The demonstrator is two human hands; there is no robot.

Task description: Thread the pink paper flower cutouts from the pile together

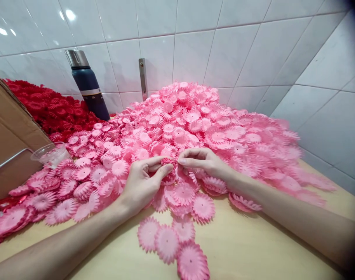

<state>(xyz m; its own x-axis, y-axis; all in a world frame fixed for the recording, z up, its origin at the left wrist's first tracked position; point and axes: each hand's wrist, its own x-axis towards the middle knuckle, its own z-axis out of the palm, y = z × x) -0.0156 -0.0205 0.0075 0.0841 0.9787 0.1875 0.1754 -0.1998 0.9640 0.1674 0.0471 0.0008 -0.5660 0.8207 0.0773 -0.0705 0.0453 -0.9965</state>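
Thumb and fingers of my left hand (145, 181) are closed on a small, darker pink petal disc (167, 161), which looks folded or bunched. Close by on the right, my right hand (205, 161) has its thumb and forefinger pinched together; whatever sits between the tips is too small to make out. Both hands are just over the front of a large heap of pink scalloped petal discs (181, 116). Several loose discs, among them a deeper pink disc (192, 261), lie flat on the table below the hands.
A tiled wall (192, 58) rises behind the heap. Dark blue bottle (91, 87), red petal pile (58, 111), clear plastic cup (53, 154) and cardboard box (14, 144) stand on the left. A metal bracket (142, 77) is fixed to the wall. The tabletop (238, 249) is pale wood.
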